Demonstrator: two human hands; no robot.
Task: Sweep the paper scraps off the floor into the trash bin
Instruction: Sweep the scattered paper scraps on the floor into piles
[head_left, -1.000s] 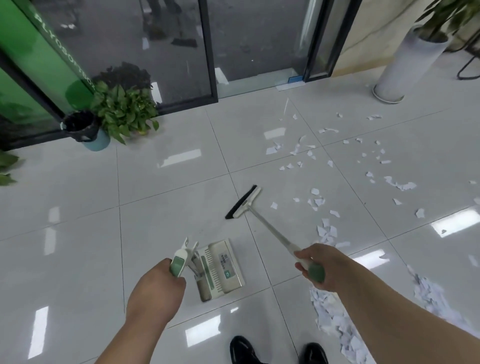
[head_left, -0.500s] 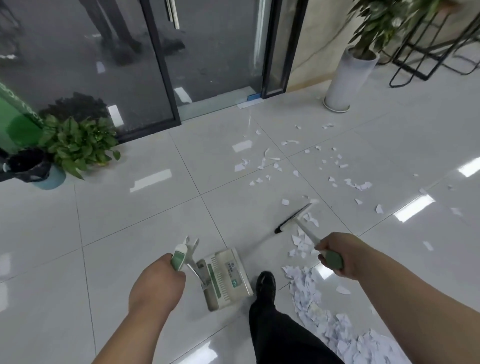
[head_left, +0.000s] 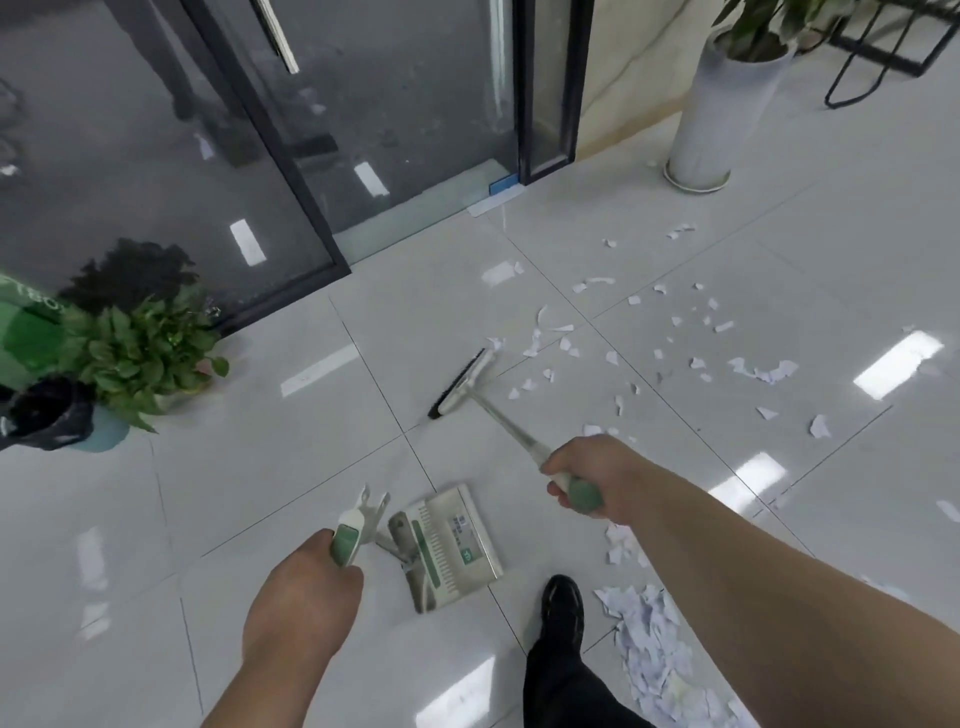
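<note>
near: heaped paper scraps right of glossy shoe | left hand clenches ribbed plastic dustpan handle | right hand, nearer the heap, grasps broom; shaft runs ahead-left, black bristles just left of scattered scraps | far left: black-bagged trash bin

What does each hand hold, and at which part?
The right hand grips the broom at the green end of its handle; the left hand grips the dustpan by its green handle top.
</note>
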